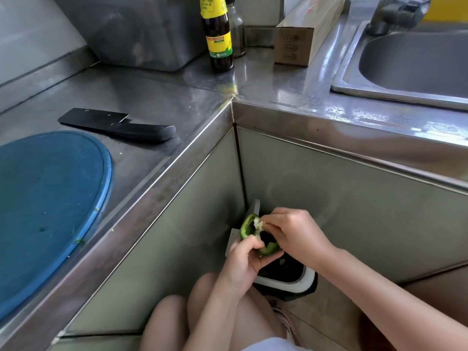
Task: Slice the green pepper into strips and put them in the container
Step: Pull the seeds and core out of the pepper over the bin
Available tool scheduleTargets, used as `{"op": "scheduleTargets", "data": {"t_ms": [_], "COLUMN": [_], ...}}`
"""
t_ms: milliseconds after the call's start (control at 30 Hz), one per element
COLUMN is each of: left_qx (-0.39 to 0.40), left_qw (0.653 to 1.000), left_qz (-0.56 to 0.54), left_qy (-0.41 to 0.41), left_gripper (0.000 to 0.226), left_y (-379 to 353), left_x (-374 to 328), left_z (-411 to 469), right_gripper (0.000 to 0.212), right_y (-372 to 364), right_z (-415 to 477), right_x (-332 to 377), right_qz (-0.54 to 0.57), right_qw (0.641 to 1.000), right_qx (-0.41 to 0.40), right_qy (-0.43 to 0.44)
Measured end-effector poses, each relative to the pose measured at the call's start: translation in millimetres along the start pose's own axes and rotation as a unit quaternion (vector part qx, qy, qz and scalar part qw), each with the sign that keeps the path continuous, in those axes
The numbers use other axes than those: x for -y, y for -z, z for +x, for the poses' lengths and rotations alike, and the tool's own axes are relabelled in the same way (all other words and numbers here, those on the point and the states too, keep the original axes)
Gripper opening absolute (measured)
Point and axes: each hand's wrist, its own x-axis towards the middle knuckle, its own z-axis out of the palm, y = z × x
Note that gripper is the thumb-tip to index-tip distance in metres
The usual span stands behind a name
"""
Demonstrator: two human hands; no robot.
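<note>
Head view looks down past the table edge to where I crouch. The hollowed green bell pepper piece (pixel 246 230) is low in front of the cabinet corner, over the dark-lined bin with the white rim (pixel 291 286), well below and to the right of the board.

My left grip (pixel 243 262) holds the pepper from below and from the near side, fingers curled round its lower wall, with the open cavity turned up and to the right. My right grip (pixel 293 231) comes in from the far right, its fingertips pinching the pale seed core (pixel 258 224) that clings inside the upper rim.

So the core lies just left of my right fingertips, and the pepper's long axis runs roughly from upper left to lower right between the two grips. The right one is nearer the core; the left only steadies. I judge the pull must go rightward and down, away from the pepper's wall, so the seeds drop into the bin directly beneath.

Slicing is not yet begun. Up on the stainless steel table (pixel 177 105) the black cleaver (pixel 119 125) lies flat just beyond the round blue cutting board (pixel 50 198), handle pointing right. Farther back stand a dark sauce bottle with a yellow label (pixel 219 41), a long cardboard box (pixel 296 44) and a steel sink (pixel 349 79). Whether the grey tub (pixel 141 34) behind them is the container I cannot tell.
</note>
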Motion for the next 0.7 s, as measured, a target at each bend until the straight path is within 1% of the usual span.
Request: {"op": "scheduleTargets", "data": {"t_ms": [67, 133, 167, 200, 233, 333, 367, 467, 500, 567, 633, 700], "left_qx": [0.001, 0.003, 0.004, 0.004, 0.004, 0.008, 0.011, 0.013, 0.009, 0.0, -0.001, 0.009], "left_qw": [1.0, 1.0, 1.0, 1.0, 0.999, 0.998, 0.998, 0.997, 0.997, 0.996, 0.998, 0.999], "left_qz": [-0.008, -0.018, -0.023, -0.029, -0.037, -0.055, -0.058, -0.072, -0.08, -0.083, -0.067, -0.041], "left_qy": [0.004, 0.008, 0.009, 0.01, 0.011, 0.013, 0.013, 0.014, 0.016, 0.017, 0.02, 0.019], "left_gripper": [0.047, 0.049, 0.049, 0.047, 0.045, 0.038, 0.036, 0.033, 0.032, 0.033, 0.035, 0.035], "left_y": [-1, -3, -3, -3, -2, -1, -1, -2, -2, -1, -1, -1], "left_x": [-1, 0, 0, 0, 0, 0, 0, -1, -2, -3, -3, -3], "left_z": [0, 0, 1, 2, 2, 3, 3, 3, 3, 3, 3, 3], "right_gripper": [0.012, 0.009, 0.009, 0.009, 0.008, 0.013, 0.013, 0.011, 0.014, 0.026, 0.035, 0.033], "right_y": [7, 15, 18, 19, 18, 13, 12, 11, 11, 12, 16, 19], "right_z": [2, 5, 6, 8, 9, 13, 14, 18, 18, 17, 14, 12], "right_x": [0, -2, -3, -5, -8, -15, -16, -17, -17, -15, -13, -12], "right_qz": [0.101, 0.214, 0.248, 0.251, 0.225, 0.096, 0.083, 0.091, 0.082, 0.056, 0.061, 0.072], "right_qw": [0.99, 0.957, 0.941, 0.935, 0.939, 0.964, 0.966, 0.968, 0.972, 0.984, 0.992, 0.994], "right_qx": [-0.003, -0.02, -0.026, -0.025, -0.019, -0.001, 0.001, 0.013, 0.02, 0.035, 0.054, 0.087], "right_qy": [-0.101, -0.195, -0.229, -0.249, -0.259, -0.248, -0.243, -0.235, -0.221, -0.167, -0.092, -0.012]}}
